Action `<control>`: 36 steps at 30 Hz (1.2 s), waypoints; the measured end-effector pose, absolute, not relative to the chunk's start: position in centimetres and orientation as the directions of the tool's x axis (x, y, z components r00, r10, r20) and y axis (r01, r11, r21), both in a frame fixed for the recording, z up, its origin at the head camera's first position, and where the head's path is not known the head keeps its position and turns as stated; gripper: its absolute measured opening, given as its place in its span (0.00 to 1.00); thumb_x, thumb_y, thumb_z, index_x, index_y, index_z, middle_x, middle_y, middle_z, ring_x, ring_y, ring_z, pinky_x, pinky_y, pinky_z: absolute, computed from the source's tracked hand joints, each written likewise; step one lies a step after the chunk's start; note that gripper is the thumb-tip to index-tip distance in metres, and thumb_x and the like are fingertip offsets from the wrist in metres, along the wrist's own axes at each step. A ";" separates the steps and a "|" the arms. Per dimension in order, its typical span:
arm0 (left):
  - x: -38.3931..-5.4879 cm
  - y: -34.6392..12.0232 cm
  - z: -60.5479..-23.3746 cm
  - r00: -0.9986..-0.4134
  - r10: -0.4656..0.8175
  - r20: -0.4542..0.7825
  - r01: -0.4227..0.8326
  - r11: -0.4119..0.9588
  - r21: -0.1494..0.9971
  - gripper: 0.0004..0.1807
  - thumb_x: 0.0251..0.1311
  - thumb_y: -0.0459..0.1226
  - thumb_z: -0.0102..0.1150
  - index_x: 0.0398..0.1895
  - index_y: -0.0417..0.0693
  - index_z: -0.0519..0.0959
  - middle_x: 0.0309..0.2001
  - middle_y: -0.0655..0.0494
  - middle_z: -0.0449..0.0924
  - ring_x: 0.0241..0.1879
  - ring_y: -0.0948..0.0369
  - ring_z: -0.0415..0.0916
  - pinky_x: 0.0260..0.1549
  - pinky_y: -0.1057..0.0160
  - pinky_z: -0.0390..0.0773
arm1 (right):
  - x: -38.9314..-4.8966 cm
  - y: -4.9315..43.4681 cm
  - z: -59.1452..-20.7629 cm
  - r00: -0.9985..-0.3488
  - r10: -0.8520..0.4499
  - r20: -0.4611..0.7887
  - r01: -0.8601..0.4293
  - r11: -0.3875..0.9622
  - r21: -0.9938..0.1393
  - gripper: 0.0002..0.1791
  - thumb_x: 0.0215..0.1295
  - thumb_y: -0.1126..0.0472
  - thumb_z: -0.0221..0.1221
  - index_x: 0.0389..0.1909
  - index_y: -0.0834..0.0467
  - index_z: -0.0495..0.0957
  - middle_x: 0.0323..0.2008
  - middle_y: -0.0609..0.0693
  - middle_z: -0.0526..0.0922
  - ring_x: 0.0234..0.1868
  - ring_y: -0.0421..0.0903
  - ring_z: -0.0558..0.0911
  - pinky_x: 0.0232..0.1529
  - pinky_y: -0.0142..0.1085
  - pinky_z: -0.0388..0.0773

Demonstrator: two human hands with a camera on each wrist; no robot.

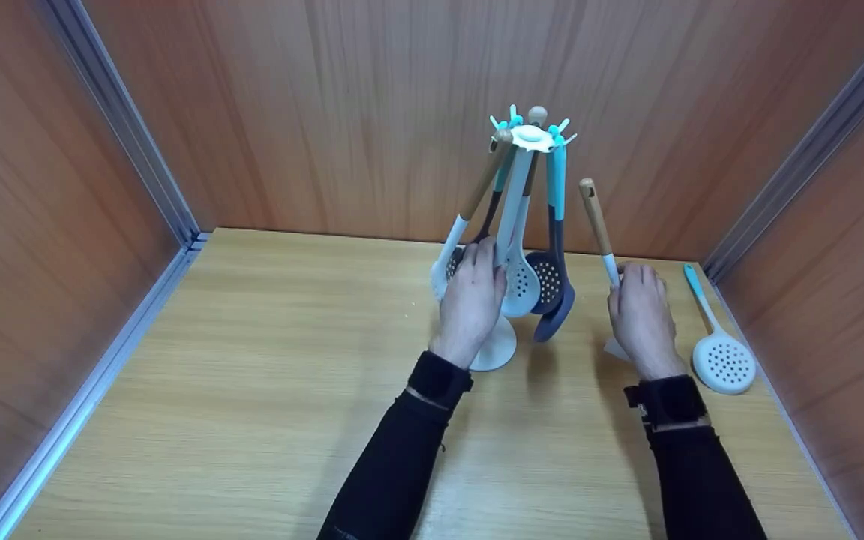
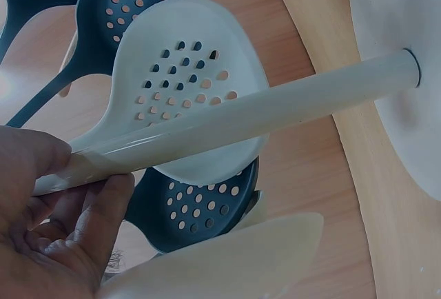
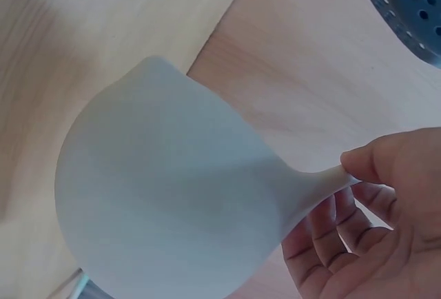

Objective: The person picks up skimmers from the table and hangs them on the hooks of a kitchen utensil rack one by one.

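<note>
A white utensil stand with a round base stands towards the back of the table. My left hand grips its pole between thumb and fingers. Around the pole hang a white slotted spoon, dark perforated utensils and a dark ladle. To the right, my right hand pinches a white ladle at its neck. The ladle's wooden handle points up, while its broad spouted bowl is mostly hidden behind the hand in the head view.
A white skimmer with a turquoise handle lies on the table near the right wall. Wood-grain panels enclose the back and sides, with metal rails along the corners. The wooden table extends left of the stand.
</note>
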State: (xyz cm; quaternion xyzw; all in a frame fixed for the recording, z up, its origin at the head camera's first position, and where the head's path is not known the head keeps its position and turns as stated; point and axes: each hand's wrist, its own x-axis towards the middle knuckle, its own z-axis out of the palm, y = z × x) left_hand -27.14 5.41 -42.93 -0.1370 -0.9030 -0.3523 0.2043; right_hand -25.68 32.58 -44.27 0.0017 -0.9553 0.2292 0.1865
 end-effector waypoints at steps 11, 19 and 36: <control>-27.1 5.5 -42.8 -0.887 0.097 0.451 0.377 0.716 0.588 0.27 0.89 0.37 0.65 0.82 0.39 0.74 0.67 0.42 0.86 0.63 0.49 0.92 0.63 0.55 0.96 | -24.9 31.9 -43.2 -0.908 0.071 0.412 -0.126 0.894 -0.431 0.20 0.92 0.67 0.52 0.75 0.72 0.75 0.60 0.72 0.79 0.63 0.74 0.79 0.59 0.69 0.82; -27.2 5.4 -42.9 -0.889 0.101 0.446 0.377 0.715 0.589 0.27 0.89 0.38 0.65 0.83 0.40 0.74 0.67 0.43 0.86 0.63 0.51 0.92 0.62 0.56 0.96 | -24.2 31.4 -42.0 -0.909 0.085 0.408 -0.117 0.888 -0.445 0.20 0.93 0.65 0.53 0.76 0.69 0.74 0.59 0.69 0.77 0.61 0.69 0.79 0.55 0.65 0.84; -27.1 5.4 -42.9 -0.886 0.101 0.453 0.382 0.713 0.587 0.26 0.88 0.36 0.66 0.81 0.40 0.74 0.68 0.43 0.86 0.64 0.49 0.92 0.65 0.54 0.95 | -22.7 30.4 -40.4 -0.880 0.063 0.470 -0.169 0.884 -0.435 0.19 0.93 0.66 0.53 0.75 0.69 0.74 0.58 0.68 0.77 0.58 0.66 0.78 0.47 0.54 0.80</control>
